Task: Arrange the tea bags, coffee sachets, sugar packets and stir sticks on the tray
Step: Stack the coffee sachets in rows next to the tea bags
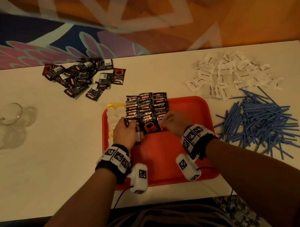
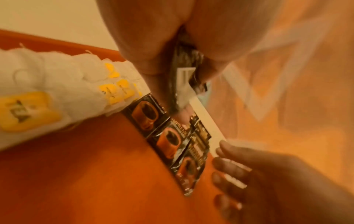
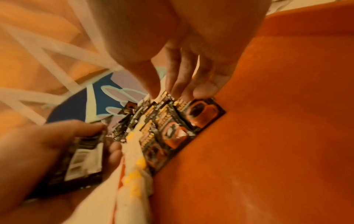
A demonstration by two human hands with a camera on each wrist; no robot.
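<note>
Holding coffee sachets (image 1: 134,124), left hand (image 1: 124,134) hovers over tray (image 1: 192,111).

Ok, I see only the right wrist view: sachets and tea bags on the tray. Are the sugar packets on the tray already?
Observer: No. The sugar packets lie in a heap on the table, beyond the far right corner of the tray.
Operator: And the stir sticks?
Observer: The stir sticks are also off the tray, piled on the table to its right.
Operator: Are any sachets left outside the tray?
Observer: Yes. A loose pile of sachets lies near the table's far edge, left of the tray.
</note>
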